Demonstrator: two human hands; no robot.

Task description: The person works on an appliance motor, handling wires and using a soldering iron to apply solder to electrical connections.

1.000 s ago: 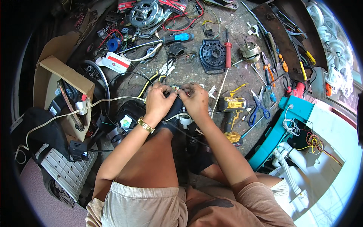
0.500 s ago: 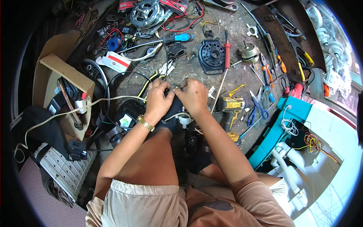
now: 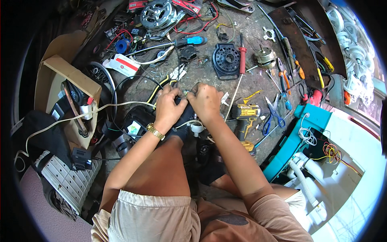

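Note:
My left hand (image 3: 169,105), a gold watch on its wrist, and my right hand (image 3: 207,103) meet over a black object (image 3: 184,117) in front of me. Both have curled, pinched fingers around a small pale piece, too small and hidden to make out. Beside my left hand lie yellow-and-black pliers (image 3: 153,96), a looping black cable (image 3: 114,105) and a cream cord (image 3: 82,113). A white plastic fitting (image 3: 196,128) sits below my right hand. To its right is a yellow cordless drill (image 3: 246,113).
A cardboard box (image 3: 70,65) stands left. Around the stained floor (image 3: 225,90) lie a screwdriver (image 3: 190,40), a black round plate (image 3: 225,60), blue scissors (image 3: 273,115) and a metal tool tray (image 3: 298,32). A teal-and-white appliance (image 3: 306,121) stands right, near bagged white parts (image 3: 350,40).
Over the last second my right hand has turned slightly, its fingers curling further and its knuckles rising a little toward the top. My left hand has barely moved.

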